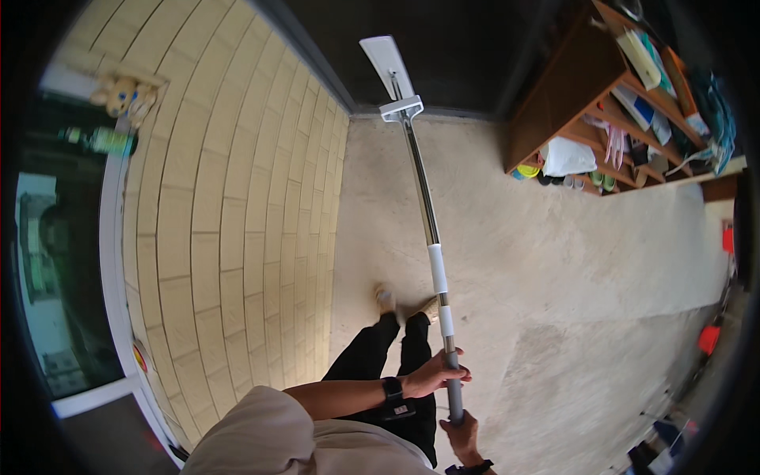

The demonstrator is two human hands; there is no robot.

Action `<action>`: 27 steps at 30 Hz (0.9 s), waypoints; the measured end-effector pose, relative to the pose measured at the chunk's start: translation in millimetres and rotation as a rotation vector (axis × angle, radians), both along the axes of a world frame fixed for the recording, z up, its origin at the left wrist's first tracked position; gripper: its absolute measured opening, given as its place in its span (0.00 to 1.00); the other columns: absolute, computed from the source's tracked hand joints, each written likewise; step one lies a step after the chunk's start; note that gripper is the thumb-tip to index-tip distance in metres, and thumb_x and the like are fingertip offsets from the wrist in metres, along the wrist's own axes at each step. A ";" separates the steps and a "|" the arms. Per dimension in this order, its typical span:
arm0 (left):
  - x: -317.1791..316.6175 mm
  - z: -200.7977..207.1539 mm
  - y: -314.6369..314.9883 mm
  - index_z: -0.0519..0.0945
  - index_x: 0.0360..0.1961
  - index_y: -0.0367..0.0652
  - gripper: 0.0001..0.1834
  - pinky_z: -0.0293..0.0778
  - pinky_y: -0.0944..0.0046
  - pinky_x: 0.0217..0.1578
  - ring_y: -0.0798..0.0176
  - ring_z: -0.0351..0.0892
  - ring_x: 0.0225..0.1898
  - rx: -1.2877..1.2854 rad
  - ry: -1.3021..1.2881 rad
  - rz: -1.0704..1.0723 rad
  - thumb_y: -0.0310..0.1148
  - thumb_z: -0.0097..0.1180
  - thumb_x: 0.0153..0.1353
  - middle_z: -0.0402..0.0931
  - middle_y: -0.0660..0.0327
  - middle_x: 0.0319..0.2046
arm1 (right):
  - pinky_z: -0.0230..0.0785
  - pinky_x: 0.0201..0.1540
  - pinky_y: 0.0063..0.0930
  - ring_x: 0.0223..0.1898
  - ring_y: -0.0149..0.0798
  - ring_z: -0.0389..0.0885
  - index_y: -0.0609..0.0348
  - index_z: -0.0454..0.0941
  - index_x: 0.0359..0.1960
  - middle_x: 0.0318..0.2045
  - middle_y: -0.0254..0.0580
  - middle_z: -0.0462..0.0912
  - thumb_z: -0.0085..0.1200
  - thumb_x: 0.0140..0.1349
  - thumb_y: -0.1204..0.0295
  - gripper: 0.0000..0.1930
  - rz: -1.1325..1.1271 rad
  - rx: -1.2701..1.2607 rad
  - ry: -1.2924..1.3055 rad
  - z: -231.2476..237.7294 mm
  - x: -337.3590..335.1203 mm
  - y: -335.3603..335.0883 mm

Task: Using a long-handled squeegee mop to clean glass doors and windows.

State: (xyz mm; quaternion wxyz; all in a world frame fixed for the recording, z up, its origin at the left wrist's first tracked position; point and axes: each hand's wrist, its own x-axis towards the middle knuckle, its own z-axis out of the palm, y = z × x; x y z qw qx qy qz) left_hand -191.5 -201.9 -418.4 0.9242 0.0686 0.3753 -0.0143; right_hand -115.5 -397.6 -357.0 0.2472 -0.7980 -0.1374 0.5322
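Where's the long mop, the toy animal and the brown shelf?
Mop (437, 267): head view, white sleeve along its pole.
Toy animal (123, 95): head view, middle of its tan front.
Brown shelf (564, 89): head view, flat side panel.

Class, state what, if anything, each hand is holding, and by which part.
A long-poled flat mop, held by the grey grip at its near end: the left hand grips farther up, the right hand at the very end.

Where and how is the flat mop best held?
Probably by the grey grip at the near end, left hand from the left, right hand from below: it is slim and straight, while the flat mop head is at the far end.
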 end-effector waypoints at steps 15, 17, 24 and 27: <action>-152.3 12.9 -84.3 0.73 0.30 0.45 0.14 0.75 0.66 0.27 0.71 0.73 0.24 0.111 0.121 0.190 0.40 0.56 0.70 0.70 0.68 0.23 | 0.77 0.37 0.25 0.35 0.30 0.84 0.62 0.81 0.47 0.32 0.37 0.85 0.51 0.72 0.65 0.14 0.888 -0.047 0.513 -55.8 17.8 83.5; -177.3 1.0 -79.3 0.72 0.30 0.45 0.13 0.74 0.65 0.25 0.71 0.71 0.22 0.180 0.108 0.189 0.39 0.56 0.70 0.69 0.68 0.23 | 0.77 0.43 0.29 0.44 0.33 0.83 0.60 0.78 0.53 0.43 0.42 0.85 0.50 0.73 0.60 0.18 0.468 0.115 0.717 -93.3 23.1 135.1; -238.8 -15.7 -50.3 0.73 0.30 0.41 0.12 0.71 0.65 0.25 0.71 0.73 0.23 0.399 0.311 0.033 0.37 0.56 0.67 0.74 0.65 0.23 | 0.75 0.47 0.37 0.51 0.35 0.77 0.56 0.50 0.73 0.48 0.38 0.79 0.57 0.68 0.61 0.38 -0.073 0.300 0.787 -159.0 -41.3 354.8; -261.6 -56.4 -51.6 0.75 0.33 0.40 0.13 0.72 0.65 0.27 0.70 0.75 0.24 0.467 0.481 -0.172 0.39 0.59 0.65 0.76 0.63 0.24 | 0.76 0.43 0.40 0.47 0.38 0.80 0.57 0.45 0.75 0.45 0.41 0.79 0.63 0.64 0.66 0.45 -0.116 0.333 0.687 -208.0 -48.2 432.7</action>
